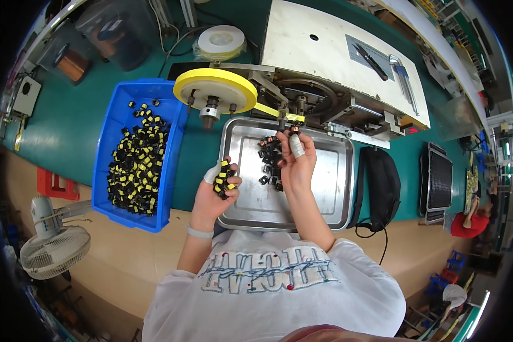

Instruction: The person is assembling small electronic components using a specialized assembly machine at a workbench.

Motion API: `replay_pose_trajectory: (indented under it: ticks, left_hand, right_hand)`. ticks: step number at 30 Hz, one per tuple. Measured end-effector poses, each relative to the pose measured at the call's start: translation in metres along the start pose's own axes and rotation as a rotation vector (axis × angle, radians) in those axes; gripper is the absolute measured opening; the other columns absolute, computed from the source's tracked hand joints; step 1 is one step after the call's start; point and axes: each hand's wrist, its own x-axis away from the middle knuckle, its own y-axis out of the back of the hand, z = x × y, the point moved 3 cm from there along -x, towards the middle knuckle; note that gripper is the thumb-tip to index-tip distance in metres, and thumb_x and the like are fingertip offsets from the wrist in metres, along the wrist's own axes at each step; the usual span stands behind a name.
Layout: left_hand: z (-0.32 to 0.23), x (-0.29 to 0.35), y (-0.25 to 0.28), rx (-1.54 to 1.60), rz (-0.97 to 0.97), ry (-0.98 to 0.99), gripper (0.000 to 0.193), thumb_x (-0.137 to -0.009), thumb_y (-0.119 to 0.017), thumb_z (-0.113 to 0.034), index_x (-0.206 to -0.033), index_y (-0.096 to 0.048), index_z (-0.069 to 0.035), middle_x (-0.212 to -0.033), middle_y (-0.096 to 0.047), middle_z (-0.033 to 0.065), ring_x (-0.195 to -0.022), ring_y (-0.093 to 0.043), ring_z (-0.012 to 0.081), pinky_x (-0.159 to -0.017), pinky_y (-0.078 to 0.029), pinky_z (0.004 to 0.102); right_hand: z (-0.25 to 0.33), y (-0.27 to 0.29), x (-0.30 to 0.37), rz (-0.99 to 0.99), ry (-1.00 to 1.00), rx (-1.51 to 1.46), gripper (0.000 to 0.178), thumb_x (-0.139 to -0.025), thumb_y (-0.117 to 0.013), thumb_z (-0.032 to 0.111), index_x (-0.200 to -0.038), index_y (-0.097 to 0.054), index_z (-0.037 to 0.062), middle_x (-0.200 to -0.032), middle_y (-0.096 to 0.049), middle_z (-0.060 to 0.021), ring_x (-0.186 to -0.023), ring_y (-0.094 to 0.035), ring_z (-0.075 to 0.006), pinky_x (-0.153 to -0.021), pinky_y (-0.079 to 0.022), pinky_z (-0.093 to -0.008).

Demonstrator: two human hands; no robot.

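Note:
My left hand (213, 194) is closed around several small black coil bobbins (224, 178) wrapped with yellow tape. A white covering sits on one of its fingers. My right hand (296, 158), with a white-wrapped finger, pinches one small bobbin with copper winding (294, 130) at the machine's spindle. Yellow tape (268, 110) runs from the large yellow tape roll (215, 90) to that spot. Under my right hand, a heap of black bobbins without yellow tape (271, 162) lies in the metal tray (341, 188).
Left of the tray stands a blue bin (100, 165) holding many yellow-taped bobbins. The white machine housing (302, 34) carries a pen and a hex key. A black pouch (380, 185) lies right of the tray. A fan (54, 245) stands at the left; another person (467, 225) sits far right.

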Motion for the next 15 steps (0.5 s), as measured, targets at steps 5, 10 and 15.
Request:
replay_pose_trajectory:
  ticks: [5, 10, 15]
  left_hand:
    - [0.001, -0.002, -0.001, -0.021, 0.0, -0.003, 0.023, -0.093, -0.052, -0.027, -0.112, -0.056, -0.014, -0.098, -0.051, -0.0012, -0.077, -0.045, 0.0119, -0.054, -0.037, 0.0236]
    - [0.003, -0.001, -0.004, 0.007, 0.047, 0.01, 0.026, -0.092, -0.053, -0.024, -0.116, -0.052, -0.014, -0.101, -0.052, 0.002, -0.078, -0.048, 0.0138, -0.054, -0.039, 0.0242]
    - [-0.001, 0.013, -0.014, -0.048, 0.053, -0.041, 0.028, -0.093, -0.051, -0.028, -0.119, -0.052, -0.016, -0.104, -0.054, 0.0033, -0.08, -0.05, 0.0152, -0.056, -0.043, 0.0247]
  right_hand:
    - [-0.001, 0.001, -0.01, -0.051, 0.0, 0.053, 0.014, -0.088, -0.055, 0.0, -0.102, -0.051, 0.0003, -0.101, -0.061, -0.016, -0.094, -0.063, -0.0259, -0.081, -0.054, -0.025]
    - [0.003, 0.011, -0.02, 0.008, -0.04, 0.078, 0.013, -0.088, -0.056, 0.0, -0.1, -0.053, 0.0002, -0.102, -0.062, -0.0159, -0.089, -0.065, -0.0247, -0.075, -0.055, -0.0248]
    - [0.009, 0.013, -0.02, 0.143, -0.136, 0.408, 0.019, -0.084, -0.062, 0.002, -0.103, -0.056, -0.0002, -0.099, -0.063, -0.014, -0.088, -0.064, -0.0223, -0.074, -0.054, -0.0246]
